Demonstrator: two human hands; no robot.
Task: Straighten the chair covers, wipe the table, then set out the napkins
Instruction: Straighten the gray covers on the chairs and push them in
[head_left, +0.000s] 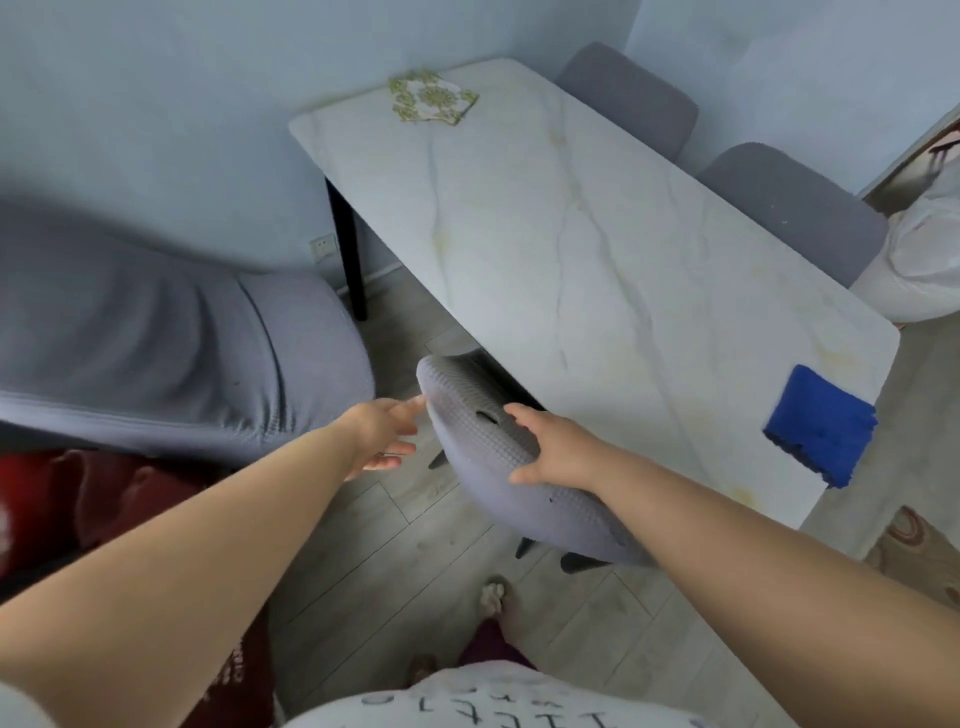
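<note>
The table (597, 249), a long white marble-patterned top on dark legs, runs diagonally from the far wall toward the right foreground. A grey covered chair (171, 358) stands at the left, pulled clear of the table, its cover showing creases across the seat. Two further grey chairs (789, 208) sit along the table's far side. A fourth covered chair (483, 447) is tucked against the near edge, its backrest top facing the camera.

The blue cloth (821, 431) lies folded at the table's near right corner. The patterned napkins (431, 98) lie in a small stack at the far end.

The right hand (556, 452) rests on the top of the tucked chair's back, fingers spread and curled over the cover. The left hand (384, 431) is beside the same backrest, fingers apart and extended, fingertips just touching the cover's left edge, gripping nothing.
</note>
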